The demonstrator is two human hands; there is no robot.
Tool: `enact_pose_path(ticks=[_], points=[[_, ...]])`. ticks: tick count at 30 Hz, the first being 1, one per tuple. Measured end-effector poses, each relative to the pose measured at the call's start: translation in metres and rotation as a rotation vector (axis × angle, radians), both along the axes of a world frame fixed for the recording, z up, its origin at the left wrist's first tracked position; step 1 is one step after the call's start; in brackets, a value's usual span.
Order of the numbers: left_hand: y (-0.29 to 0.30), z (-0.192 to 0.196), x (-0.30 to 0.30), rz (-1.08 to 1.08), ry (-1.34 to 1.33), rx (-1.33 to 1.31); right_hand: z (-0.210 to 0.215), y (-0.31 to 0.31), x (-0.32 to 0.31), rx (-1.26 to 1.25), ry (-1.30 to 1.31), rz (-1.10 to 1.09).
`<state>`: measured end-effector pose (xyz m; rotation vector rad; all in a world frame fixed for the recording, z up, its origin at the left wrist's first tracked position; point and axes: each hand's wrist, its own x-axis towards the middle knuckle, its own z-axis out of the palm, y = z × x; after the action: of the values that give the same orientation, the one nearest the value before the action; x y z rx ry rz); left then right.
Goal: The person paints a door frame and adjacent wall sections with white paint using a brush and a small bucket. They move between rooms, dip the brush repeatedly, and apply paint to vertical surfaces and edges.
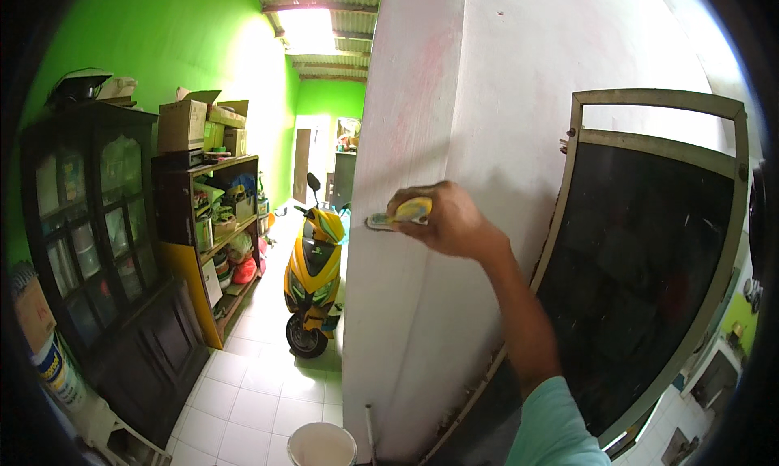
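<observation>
My right hand (pixel 454 223) is raised in front of the white wall (pixel 406 320), its fingers closed round a paintbrush (pixel 414 211). The brush has a yellow, paint-smeared handle. Its pale head points left and appears to meet the wall near the corner edge, though exact contact is hard to make out. Faint pinkish patches show through the wall's white coat higher up. Below, on the tiled floor, stands a white bucket (pixel 322 446); its inside looks pale. My left hand is out of the picture.
Right of my arm leans a framed dark panel (pixel 641 279). A thin pipe (pixel 370 433) rises by the wall's foot. Farther left stand a yellow scooter (pixel 315 259), a loaded shelf (pixel 223 247) and a dark glass-doored cabinet (pixel 97 247).
</observation>
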<state>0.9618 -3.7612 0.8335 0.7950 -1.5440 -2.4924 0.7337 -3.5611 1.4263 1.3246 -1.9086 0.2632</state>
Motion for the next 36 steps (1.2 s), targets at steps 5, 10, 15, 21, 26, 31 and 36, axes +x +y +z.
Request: enact_pose_path(ticks=[5,10,15,21,26,31,36], points=[[0.0,-0.012,-0.014,-0.029,-0.001,-0.006,0.113,0.019,-0.049,-0.039,0.05,0.23],[0.003,-0.026,-0.015,-0.01,-0.041,-0.023,0.246,0.0,-0.037,-0.232,0.202,-0.016],[0.002,-0.047,-0.019,-0.003,-0.105,-0.054,0.345,-0.022,-0.018,-0.29,0.286,-0.041],[0.003,-0.058,-0.023,0.044,-0.134,-0.011,0.441,-0.05,-0.049,-0.514,0.798,-0.003],[0.007,0.007,-0.01,0.061,-0.06,0.008,0.394,-0.05,-0.03,-0.454,0.79,0.068],[0.005,0.012,-0.013,0.038,-0.012,0.011,0.32,-0.048,-0.054,-0.288,0.81,0.017],[0.001,0.018,-0.011,0.05,0.003,0.013,0.266,-0.029,-0.026,-0.31,0.567,0.055]])
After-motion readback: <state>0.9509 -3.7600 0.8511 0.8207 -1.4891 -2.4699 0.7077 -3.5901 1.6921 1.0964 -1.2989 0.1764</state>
